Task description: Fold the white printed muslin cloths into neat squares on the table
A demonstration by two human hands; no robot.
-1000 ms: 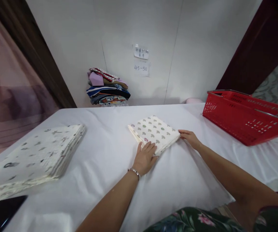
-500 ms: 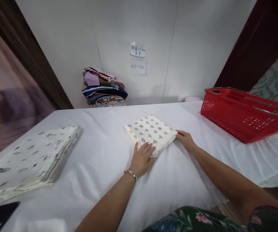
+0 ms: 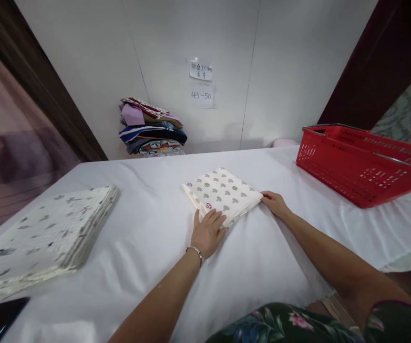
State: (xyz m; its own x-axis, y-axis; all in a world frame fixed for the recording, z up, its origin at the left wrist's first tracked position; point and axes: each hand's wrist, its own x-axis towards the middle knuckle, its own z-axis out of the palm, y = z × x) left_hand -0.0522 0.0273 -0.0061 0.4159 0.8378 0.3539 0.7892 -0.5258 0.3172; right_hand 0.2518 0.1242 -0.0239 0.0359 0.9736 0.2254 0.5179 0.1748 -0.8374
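A folded cream cloth (image 3: 221,193) with a grey mushroom print lies slantwise in the middle of the white-covered table (image 3: 148,228). My left hand (image 3: 208,232) rests on its near corner, palm down, fingers spread and lying flat. At the cloth's right corner, my right hand (image 3: 276,204) pinches the folded layers between thumb and fingers. To the left lies a larger folded stack of white printed cloth (image 3: 48,233), apart from both hands.
A red plastic basket (image 3: 363,166) with metal handles stands at the table's right. Against the wall is a pile of folded clothes (image 3: 151,128). A black phone-like object (image 3: 1,319) lies at the near left edge. Two paper notes (image 3: 201,83) hang on the wall.
The view has shifted slightly. Both hands keep their places on the mushroom-print cloth, and its fold looks the same.
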